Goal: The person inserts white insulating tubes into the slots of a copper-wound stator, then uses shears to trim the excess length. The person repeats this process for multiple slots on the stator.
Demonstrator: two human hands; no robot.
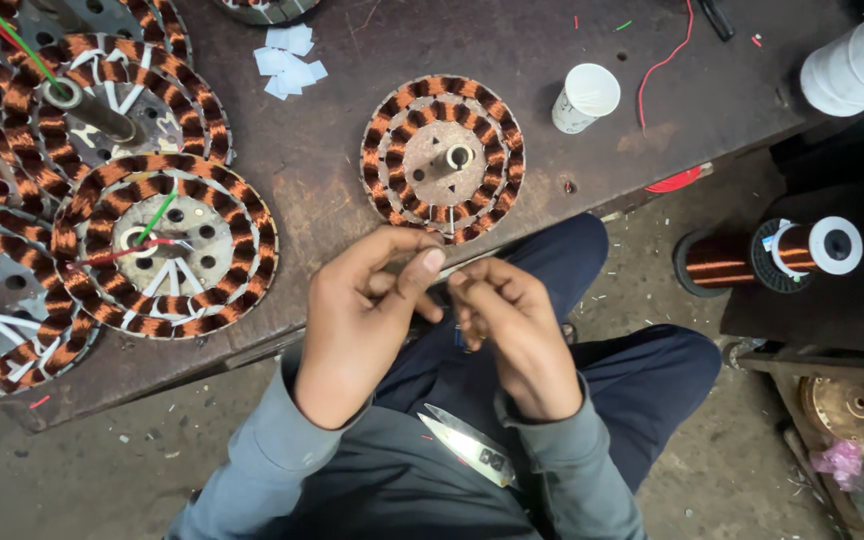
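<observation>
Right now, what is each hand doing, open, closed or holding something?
Left hand: fingers pinched together near the right hand; what they hold cannot be told.
Right hand: fingers curled shut; anything held is too small to see.

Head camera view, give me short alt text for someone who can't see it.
Two hands, left hand and right hand, pinch something small together over the lap. Ahead, a copper-wound stator lies on a dark workbench, with scissors on the lap.

Bench: dark worn worktable [512, 40].
Centre: small copper-wound stator [442, 158].
9 o'clock: larger wound stators [164, 245].
12 o'clock: white paper slips [290, 58].
1 o'clock: paper cup [585, 98], red wire [664, 60].
</observation>
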